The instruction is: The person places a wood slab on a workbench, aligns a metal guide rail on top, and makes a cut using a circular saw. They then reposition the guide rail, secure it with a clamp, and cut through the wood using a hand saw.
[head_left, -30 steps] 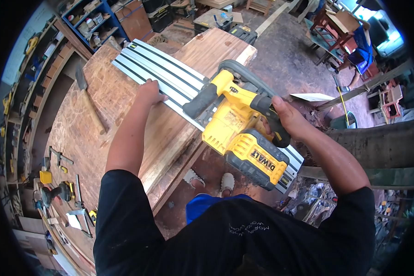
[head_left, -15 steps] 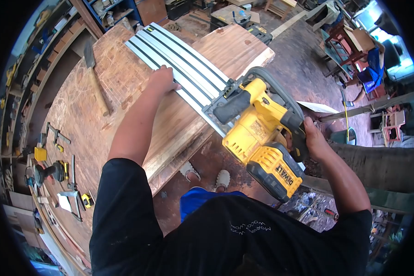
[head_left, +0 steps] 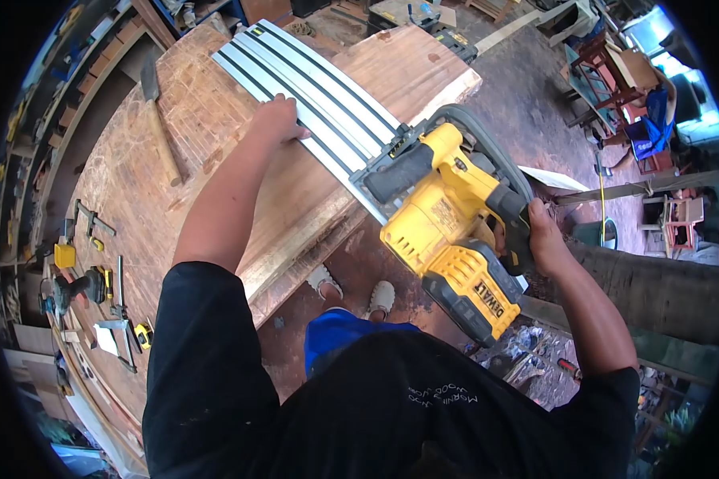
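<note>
Head view: right hand [head_left: 548, 239] wrapped closed around the rear handle [head_left: 508, 209] of the yellow saw [head_left: 435, 209], which sits on the guide rail [head_left: 315, 92], overhanging the near edge of the wooden slab [head_left: 399, 60]. Left hand [head_left: 276, 120] partly curled on rail; pinching or only pressing, cannot tell. Judged risk: saw's weight could tip or skew the rail if left-hand pressure slackens.

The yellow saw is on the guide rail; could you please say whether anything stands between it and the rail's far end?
Yes, the left hand rests on the left edge of the guide rail, partway along; nothing else visible intervenes.
</note>
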Demonstrator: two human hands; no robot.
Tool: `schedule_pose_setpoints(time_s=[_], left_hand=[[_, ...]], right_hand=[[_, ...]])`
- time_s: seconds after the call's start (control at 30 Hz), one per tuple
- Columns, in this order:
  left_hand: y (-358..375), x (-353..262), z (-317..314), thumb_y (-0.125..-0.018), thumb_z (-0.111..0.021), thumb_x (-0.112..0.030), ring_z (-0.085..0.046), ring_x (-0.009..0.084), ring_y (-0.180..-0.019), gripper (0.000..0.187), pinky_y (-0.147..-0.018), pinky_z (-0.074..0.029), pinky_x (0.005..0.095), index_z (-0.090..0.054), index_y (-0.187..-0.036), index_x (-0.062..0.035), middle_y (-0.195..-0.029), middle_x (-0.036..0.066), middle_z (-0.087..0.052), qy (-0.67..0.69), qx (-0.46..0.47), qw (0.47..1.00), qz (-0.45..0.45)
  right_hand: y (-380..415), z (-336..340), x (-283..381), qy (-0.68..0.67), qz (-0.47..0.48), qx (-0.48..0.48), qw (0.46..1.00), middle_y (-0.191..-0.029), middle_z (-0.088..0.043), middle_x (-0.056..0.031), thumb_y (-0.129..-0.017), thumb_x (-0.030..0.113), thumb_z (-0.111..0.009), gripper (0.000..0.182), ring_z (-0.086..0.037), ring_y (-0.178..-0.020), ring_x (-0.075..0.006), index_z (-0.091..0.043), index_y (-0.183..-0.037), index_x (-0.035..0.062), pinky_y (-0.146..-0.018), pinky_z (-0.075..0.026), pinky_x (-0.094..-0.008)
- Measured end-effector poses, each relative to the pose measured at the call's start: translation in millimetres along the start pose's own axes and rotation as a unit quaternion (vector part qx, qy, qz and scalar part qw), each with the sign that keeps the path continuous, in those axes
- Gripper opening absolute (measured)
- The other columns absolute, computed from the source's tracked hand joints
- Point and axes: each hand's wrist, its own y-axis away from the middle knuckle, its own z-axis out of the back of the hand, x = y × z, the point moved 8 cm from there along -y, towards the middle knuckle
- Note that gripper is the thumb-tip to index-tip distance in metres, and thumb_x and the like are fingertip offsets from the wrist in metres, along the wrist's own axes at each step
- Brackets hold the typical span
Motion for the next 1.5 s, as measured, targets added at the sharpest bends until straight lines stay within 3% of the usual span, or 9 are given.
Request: schedule_pose_setpoints(time_s=[0.03, 0.23, 1.5], left_hand=[[-0.4, -0.2, 1.0, -0.068, -0.079, -0.045, -0.059, 0.0356, -0.105, 0.066, -0.091, -0.048, 0.0426, -0.058, -0.113, -0.0013, -0.116, 0.019, -0.056, 0.0, -0.003, 1.0, 0.0], [-0.8, 0.2, 1.1, -0.067, -0.079, -0.044, -0.06, 0.0365, -0.103, 0.066, -0.09, -0.049, 0.0424, -0.059, -0.114, -0.0015, -0.115, 0.02, -0.057, 0.005, 0.003, 1.0, 0.003], [5.3, -5.5, 4.0, -0.071, -0.076, -0.047, -0.057, 0.0318, -0.11, 0.066, -0.095, -0.044, 0.0432, -0.056, -0.118, -0.0049, -0.118, 0.015, -0.055, -0.015, 0.016, 1.0, 0.022]], right_hand=[[-1.2, -1.3, 2.9, -0.02, 0.019, -0.015, 1.0, -0.066, -0.059, -0.007, -0.087, 0.076, -0.03, 0.079, -0.059, -0.064, -0.0158, -0.058, -0.081, 0.0018, -0.061, -0.046, -0.0278], [-11.7, -7.7, 4.0, -0.008, 0.027, 0.01, 1.0, -0.066, -0.059, -0.0061, -0.087, 0.076, -0.029, 0.079, -0.058, -0.062, -0.0144, -0.059, -0.078, 0.0029, -0.06, -0.045, -0.0271], [-49.0, -21.5, -20.1, 0.007, 0.047, 0.031, 0.998, -0.066, -0.059, -0.0056, -0.087, 0.076, -0.031, 0.079, -0.057, -0.059, -0.0137, -0.059, -0.08, 0.0027, -0.057, -0.046, -0.0265]])
